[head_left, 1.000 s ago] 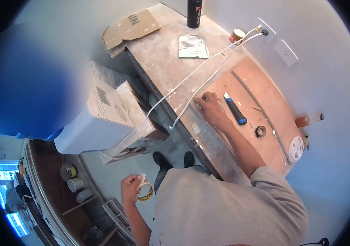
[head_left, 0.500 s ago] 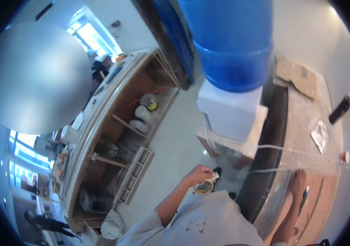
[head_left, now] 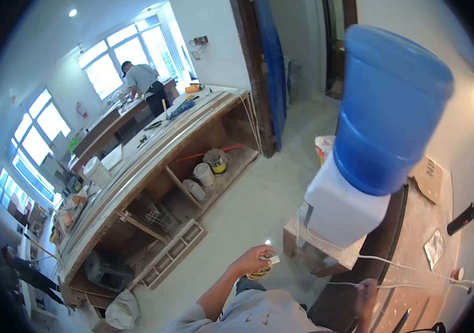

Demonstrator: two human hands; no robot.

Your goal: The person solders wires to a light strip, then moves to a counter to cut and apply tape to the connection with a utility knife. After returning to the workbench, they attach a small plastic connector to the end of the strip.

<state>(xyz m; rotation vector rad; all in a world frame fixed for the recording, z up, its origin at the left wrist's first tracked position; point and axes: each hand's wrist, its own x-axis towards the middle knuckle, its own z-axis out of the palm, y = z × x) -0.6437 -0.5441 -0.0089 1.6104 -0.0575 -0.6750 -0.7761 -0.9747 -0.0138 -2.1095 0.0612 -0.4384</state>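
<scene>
The left hand (head_left: 253,261) gripped a pale tab (head_left: 274,260) and, beneath, a tape roll (head_left: 259,273), best held lightly; the blurred right hand's (head_left: 365,294) grip was unclear.

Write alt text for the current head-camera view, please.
A person's left hand holds a yellow-and-black roll and a small pale piece, while the blurred right hand is by a worktop. A blue bottle tops a white appliance.

A blue water jug (head_left: 392,111) is sitting on a white dispenser (head_left: 342,205). A person (head_left: 145,80) is bending over a far counter (head_left: 99,134).
</scene>
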